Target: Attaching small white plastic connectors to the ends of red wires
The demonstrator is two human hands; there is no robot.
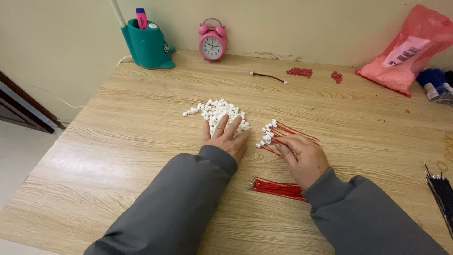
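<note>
While the left hand [225, 139] lay flat with fingers spread on the pile of white plastic plugs [217, 112] at the centre of the frame, the right hand [302, 156] just to its right pinched a fan of red wires [288, 132] tipped with white plugs. Below that hand, a bundle of bare red wires [276, 188] lay on the wooden table [141, 141].
</note>
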